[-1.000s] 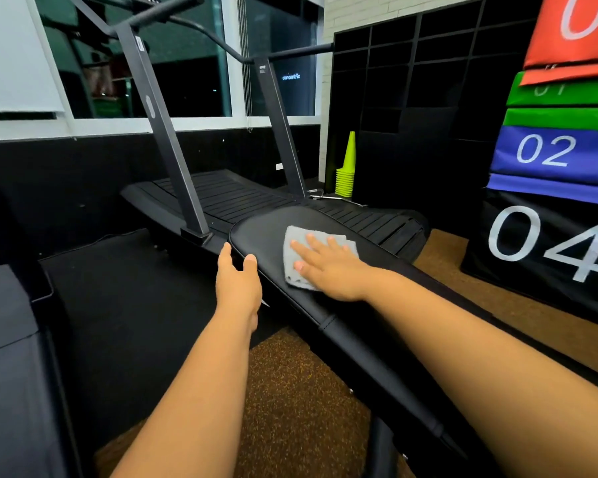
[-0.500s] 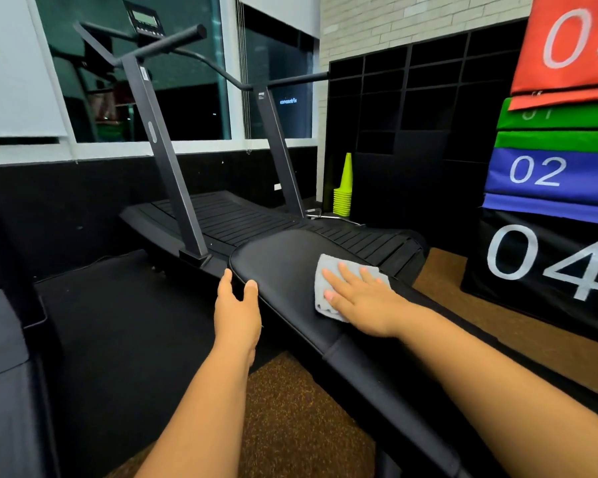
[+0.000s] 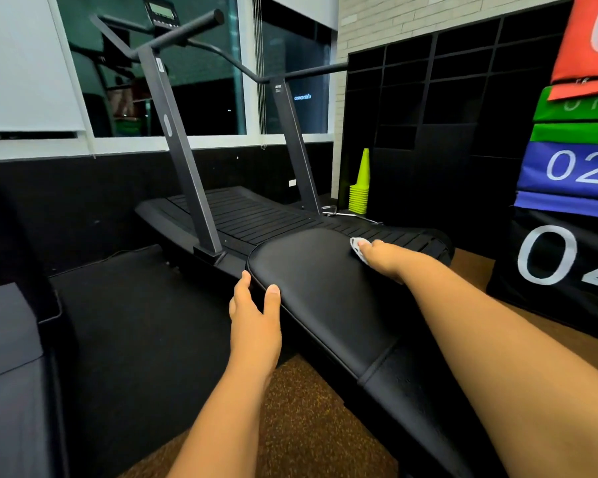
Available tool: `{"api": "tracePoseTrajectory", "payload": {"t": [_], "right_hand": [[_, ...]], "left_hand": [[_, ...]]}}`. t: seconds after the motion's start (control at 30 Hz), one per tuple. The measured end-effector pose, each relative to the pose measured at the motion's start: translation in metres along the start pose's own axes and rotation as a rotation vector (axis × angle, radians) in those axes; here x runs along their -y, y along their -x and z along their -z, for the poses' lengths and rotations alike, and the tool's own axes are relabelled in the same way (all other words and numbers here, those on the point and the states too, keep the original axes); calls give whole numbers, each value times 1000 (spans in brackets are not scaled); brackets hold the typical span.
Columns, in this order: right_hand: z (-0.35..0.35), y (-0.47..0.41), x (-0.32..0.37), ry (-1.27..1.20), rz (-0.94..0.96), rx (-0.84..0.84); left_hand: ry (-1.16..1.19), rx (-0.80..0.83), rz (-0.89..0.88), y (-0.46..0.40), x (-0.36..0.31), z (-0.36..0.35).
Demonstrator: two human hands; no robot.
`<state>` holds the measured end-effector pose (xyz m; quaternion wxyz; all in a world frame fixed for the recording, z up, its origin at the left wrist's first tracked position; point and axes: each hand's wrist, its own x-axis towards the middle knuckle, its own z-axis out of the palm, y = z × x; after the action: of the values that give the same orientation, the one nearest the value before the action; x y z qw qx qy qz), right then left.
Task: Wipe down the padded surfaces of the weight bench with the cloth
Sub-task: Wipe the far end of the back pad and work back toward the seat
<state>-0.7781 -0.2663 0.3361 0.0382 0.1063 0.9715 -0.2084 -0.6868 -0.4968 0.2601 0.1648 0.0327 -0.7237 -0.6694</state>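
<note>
**Right hand on cloth at far right edge of bench pad, left hand steadying near edge**

Head view: black padded bench (image 3: 328, 298) runs from lower right toward centre, its rounded far end sitting just in front of the treadmill (image 3: 256, 219). A seam crosses the pad nearer the camera, splitting it into two padded sections.

Right hand (image 3: 389, 258) is at the far right side of the pad, near the rounded end, over the pad's right edge. Grey-white cloth (image 3: 358, 244) is mostly hidden under it; only a small bunched bit pokes out at the fingertips, touching the pad. Fingers wrap over the cloth, looks like a grasp, though most fingers are out of sight past the edge.

Left hand (image 3: 254, 319) is at the pad's left edge, near the far end. Thumb tip rests on the top of the pad, other fingers extended along the side of the edge; relaxed, holding nothing. Both forearms reach in from the bottom of the frame.

Floor under the bench is brown speckled rubber (image 3: 301, 426); a black mat (image 3: 135, 322) lies left of it. Stack of yellow-green cones (image 3: 359, 191) stands behind the treadmill by a black shelf wall (image 3: 446, 115). Numbered soft blocks (image 3: 573, 174) stacked at right: red, green, blue "02", black "04". Windows (image 3: 159, 70) behind the treadmill are dark.
</note>
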Motion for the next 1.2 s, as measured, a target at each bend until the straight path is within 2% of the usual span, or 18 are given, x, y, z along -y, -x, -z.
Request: {"api": "tracePoseTrajectory", "payload": {"t": [0.2,0.37,0.67,0.8,1.0,1.2], "right_hand": [[-5,10,-25,40,66,-23],[-3,12,-55,44,56,5],[3,7,16,91,189,16],[-1,5,0,25,114,-22],[-3,12,-40,40,82,11],[4,-5,7,80,118,42]], "left_hand": [[128,67,76,-7,9,4],[114,37,33,-8,12,-1],[95,20,27,-10,16,1],[109,37,41,-6,11,4],[96,31,22,-5,10,3],[86,16,0,-3,10,1]]}}
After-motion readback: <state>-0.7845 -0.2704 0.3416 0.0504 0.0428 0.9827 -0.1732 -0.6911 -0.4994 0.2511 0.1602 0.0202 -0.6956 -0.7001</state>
